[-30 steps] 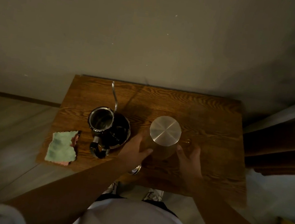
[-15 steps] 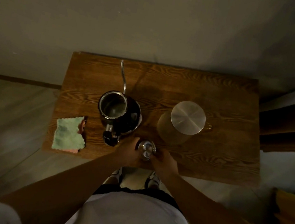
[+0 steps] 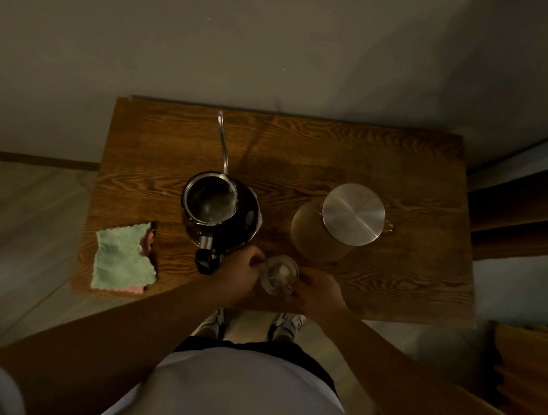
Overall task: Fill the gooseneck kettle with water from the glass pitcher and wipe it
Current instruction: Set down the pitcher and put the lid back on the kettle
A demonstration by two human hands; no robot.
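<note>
One dark, round-bodied gooseneck kettle [image 3: 222, 213] with a bright steel rim stands at the centre of the frame on a brown wood-grain tabletop [image 3: 393, 153], its mouth uncovered and facing up; its thin steel spout [image 3: 222, 142] runs from the body toward the top of the frame and its black handle [image 3: 206, 261] points toward the bottom, so its long axis lies top to bottom; one glass pitcher [image 3: 324, 237] with a flat round brushed-steel cover [image 3: 353, 213] stands upright right of centre, well apart from the kettle, and the small handle at its right edge is too dim to make out clearly; one small round shiny kettle lid [image 3: 279, 274] sits low on the tabletop, below the gap between kettle and pitcher, just beside the near edge; one pale green cloth [image 3: 123, 257] with a scalloped border and a pink underside showing at its edges lies flat at the lower left corner of the tabletop; two bare hands meet at the lid, the left hand [image 3: 239, 279] touching its left side and the right hand [image 3: 319, 290] its right side, fingers curled in against it, though whether either grip truly pinches it or only rests on it I cannot tell in this dim light; the tabletop backs onto a plain grey wall [image 3: 218, 28] filling the upper frame; pale wood flooring [image 3: 4, 226] shows at the left; two shoes [image 3: 285, 326] show beneath the near edge.
</note>
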